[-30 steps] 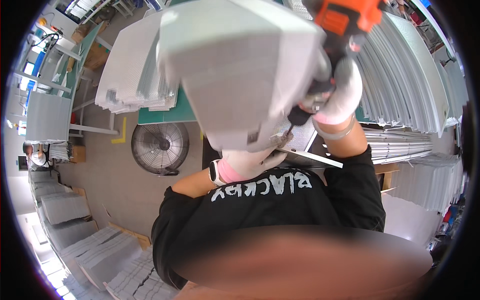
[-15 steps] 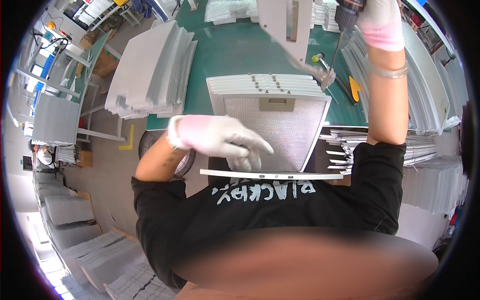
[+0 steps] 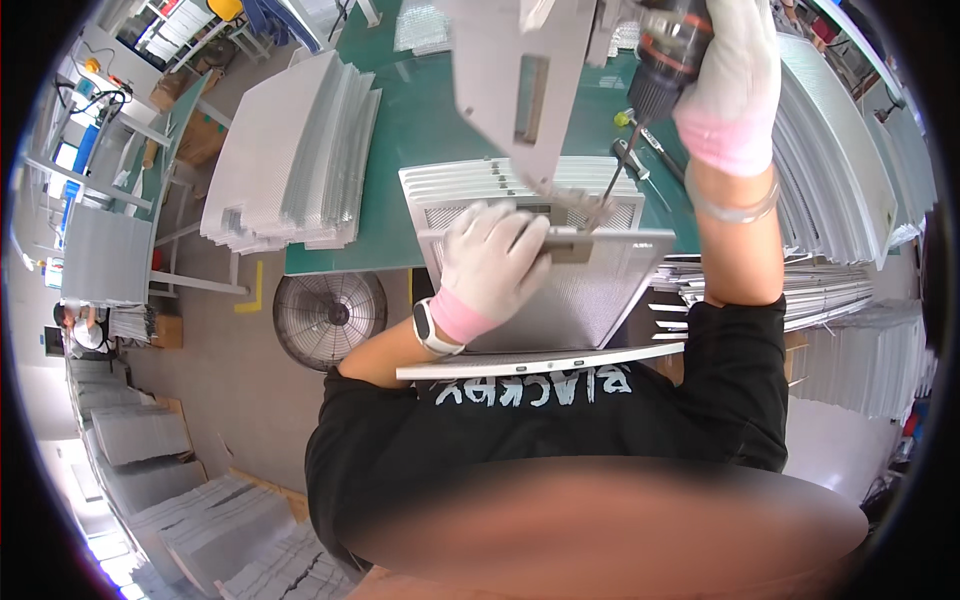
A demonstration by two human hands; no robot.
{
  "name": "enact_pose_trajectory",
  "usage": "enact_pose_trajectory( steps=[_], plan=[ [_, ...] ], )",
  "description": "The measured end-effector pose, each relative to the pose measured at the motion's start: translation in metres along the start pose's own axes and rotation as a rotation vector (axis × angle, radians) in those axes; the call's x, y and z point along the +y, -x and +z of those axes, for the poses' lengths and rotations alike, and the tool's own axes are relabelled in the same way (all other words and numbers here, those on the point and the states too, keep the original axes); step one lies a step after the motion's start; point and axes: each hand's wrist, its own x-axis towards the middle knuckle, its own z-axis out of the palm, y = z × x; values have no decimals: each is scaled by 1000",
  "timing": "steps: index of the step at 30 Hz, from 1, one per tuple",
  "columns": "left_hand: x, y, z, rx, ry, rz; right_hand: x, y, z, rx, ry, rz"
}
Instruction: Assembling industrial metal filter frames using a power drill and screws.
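My left hand (image 3: pixel 490 262), in a white and pink glove, grips the top edge of a framed metal mesh filter panel (image 3: pixel 590 295) beside its recessed handle (image 3: pixel 568 251). This panel leans toward me, apart at the top from several like panels (image 3: pixel 460 180) behind it. My right hand (image 3: pixel 738 90), gloved too, is wrapped round a black power screwdriver (image 3: pixel 668 62). Its long bit points down to the panel's top edge, near a blurred metal piece under a white machine bracket (image 3: pixel 515 85). Whether the tip touches is unclear. Against my shirt rests another framed panel (image 3: pixel 540 366).
On the green table (image 3: pixel 410 120), a stack of mesh sheets (image 3: pixel 280 150) stands at left and more panels (image 3: pixel 835 150) at right. Screwdrivers (image 3: pixel 640 165) lie near the bracket. A floor fan (image 3: pixel 330 310) stands below the left table edge; metal strips (image 3: pixel 830 295) lie at right.
My left hand has risen from the mesh to the panel's top edge, and the front panel has tilted toward me. The power screwdriver and bracket have come nearer and left with my right hand.
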Motion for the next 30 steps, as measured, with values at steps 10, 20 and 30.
enact_pose_trajectory(
  steps=[10,20,30],
  plan=[
    [24,3,-22,22,82,-38,27,36,56,761,813,-112],
    [21,4,-16,49,102,-15,2,68,22,452,333,14],
    [20,3,-11,-12,182,-36,15,79,16,235,850,112]
  ],
)
